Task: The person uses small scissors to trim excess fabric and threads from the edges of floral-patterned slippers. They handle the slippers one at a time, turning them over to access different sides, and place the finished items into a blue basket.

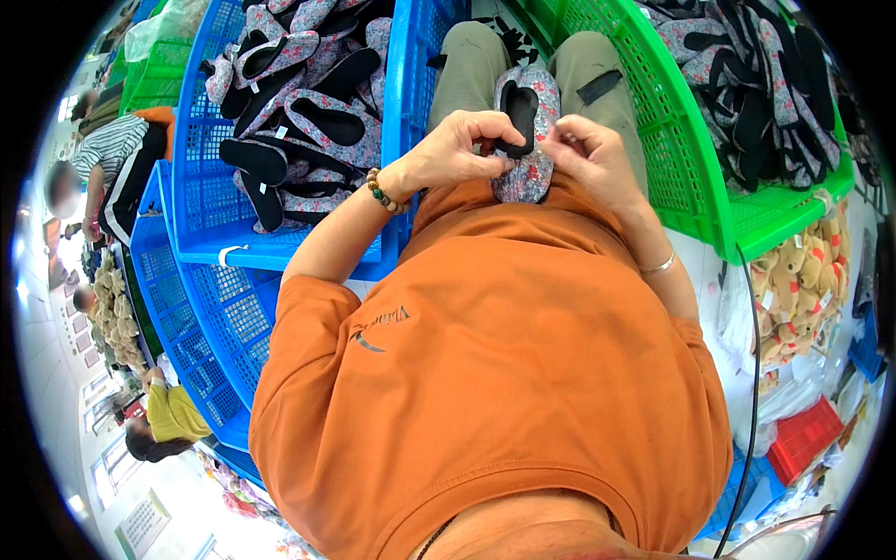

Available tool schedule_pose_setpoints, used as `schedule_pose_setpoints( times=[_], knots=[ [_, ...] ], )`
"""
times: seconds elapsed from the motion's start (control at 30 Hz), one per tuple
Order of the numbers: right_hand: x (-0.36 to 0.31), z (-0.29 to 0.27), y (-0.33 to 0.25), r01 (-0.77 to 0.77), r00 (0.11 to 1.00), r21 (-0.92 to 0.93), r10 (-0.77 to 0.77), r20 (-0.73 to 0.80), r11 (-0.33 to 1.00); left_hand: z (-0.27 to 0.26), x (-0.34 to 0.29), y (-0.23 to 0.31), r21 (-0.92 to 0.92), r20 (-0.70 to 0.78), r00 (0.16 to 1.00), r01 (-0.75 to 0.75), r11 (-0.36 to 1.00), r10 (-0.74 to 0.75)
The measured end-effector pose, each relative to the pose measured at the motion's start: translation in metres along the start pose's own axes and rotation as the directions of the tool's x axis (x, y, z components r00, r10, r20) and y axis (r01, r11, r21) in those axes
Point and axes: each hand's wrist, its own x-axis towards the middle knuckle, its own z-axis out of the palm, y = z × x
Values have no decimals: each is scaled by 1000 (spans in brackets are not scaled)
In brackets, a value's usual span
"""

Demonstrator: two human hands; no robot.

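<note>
A floral grey-and-red slipper (535,93) with a black lining lies upright between my thighs, its open mouth facing up. My left hand (467,149), with a beaded bracelet at the wrist, is closed in a pinch on the edge of the slipper's opening. On the slipper's other side my right hand (590,157), a silver bangle at its wrist, has its thumb and fingers pressed together near the upper. Whatever is between those fingertips, if anything, is too small to make out.
On my left a blue crate (201,245) holds many similar slippers. A green crate (709,201) on my right holds more. Tan slippers (803,271) lie beyond it, near a red bin (805,439). A black cable (754,373) hangs at the right. Other people work at the far left.
</note>
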Motion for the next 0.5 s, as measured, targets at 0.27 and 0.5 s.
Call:
schedule_pose_setpoints(
  times=[0.27, 0.5],
  knots=[
    [9, -4, -15, 390, 919, -178, -371, 130, 903, 7, 3, 18, 276, -30, 980, -180, 944, 196],
    [9, -4, -18, 363, 930, -330, -362, 67, 871, 8, 2, 26, 344, -48, 983, -152, 927, 179]
  ],
)
